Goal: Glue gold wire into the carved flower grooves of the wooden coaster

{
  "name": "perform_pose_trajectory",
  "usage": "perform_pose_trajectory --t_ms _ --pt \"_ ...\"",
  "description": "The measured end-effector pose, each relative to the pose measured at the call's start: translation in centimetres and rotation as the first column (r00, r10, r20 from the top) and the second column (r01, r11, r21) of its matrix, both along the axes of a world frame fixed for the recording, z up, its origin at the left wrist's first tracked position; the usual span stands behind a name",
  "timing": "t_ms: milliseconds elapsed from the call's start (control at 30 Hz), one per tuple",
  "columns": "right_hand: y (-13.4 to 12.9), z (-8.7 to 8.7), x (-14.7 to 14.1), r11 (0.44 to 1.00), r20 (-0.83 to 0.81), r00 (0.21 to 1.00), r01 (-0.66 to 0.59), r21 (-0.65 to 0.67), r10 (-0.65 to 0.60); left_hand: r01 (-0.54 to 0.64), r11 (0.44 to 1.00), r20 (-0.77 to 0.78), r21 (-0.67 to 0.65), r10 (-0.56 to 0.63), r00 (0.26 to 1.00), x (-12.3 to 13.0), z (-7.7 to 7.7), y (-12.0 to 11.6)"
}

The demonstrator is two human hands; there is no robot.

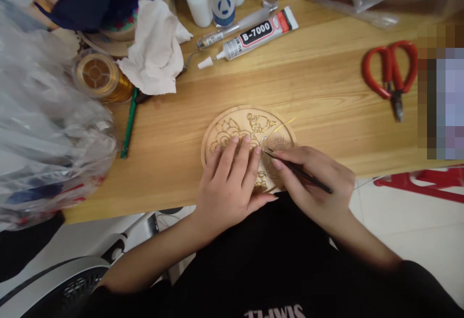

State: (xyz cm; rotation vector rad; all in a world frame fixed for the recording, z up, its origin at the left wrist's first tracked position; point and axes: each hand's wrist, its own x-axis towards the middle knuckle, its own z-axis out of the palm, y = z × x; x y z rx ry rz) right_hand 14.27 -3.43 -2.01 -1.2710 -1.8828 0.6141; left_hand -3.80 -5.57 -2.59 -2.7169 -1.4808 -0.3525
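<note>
One left hand (228, 185) is lying flat across a round wooden board (239, 116) at the near edge of the table (163, 158), while the right hand (319, 178), closer to a loose gold wire (284, 123), is pinching what seem dark tweezers (308, 177), slanting forward-left.

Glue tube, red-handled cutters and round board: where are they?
Glue tube (257, 33): head view, on its label.
Red-handled cutters (387, 67): head view, on a handle.
Round board (239, 119): head view, bare upper part.
</note>
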Motion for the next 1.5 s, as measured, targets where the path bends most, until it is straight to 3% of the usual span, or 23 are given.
perform_pose_trajectory --t_ms 600,800,1100,1500 --pt "0.2 0.6 -0.2 1.0 0.047 0.999 -0.005 -0.022 0.006 -0.006 1.0 0.05 -0.017 0.007 0.999 0.0 -0.2 -0.1" --pt "0.4 0.6 0.1 1.0 0.033 0.999 -0.008 -0.025 0.008 0.0 1.0 0.004 0.003 0.0 1.0 0.0 0.0 0.0" --pt "-0.3 0.5 -0.7 0.997 0.06 0.996 0.063 0.044 -0.065 0.003 1.0 0.008 0.007 -0.003 1.0 0.0 -0.1 0.0" --pt "-0.3 0.9 -1.1 0.998 0.125 0.992 0.023 0.065 -0.031 0.005 1.0 0.002 0.011 -0.005 1.0 0.0 -0.2 -0.1"
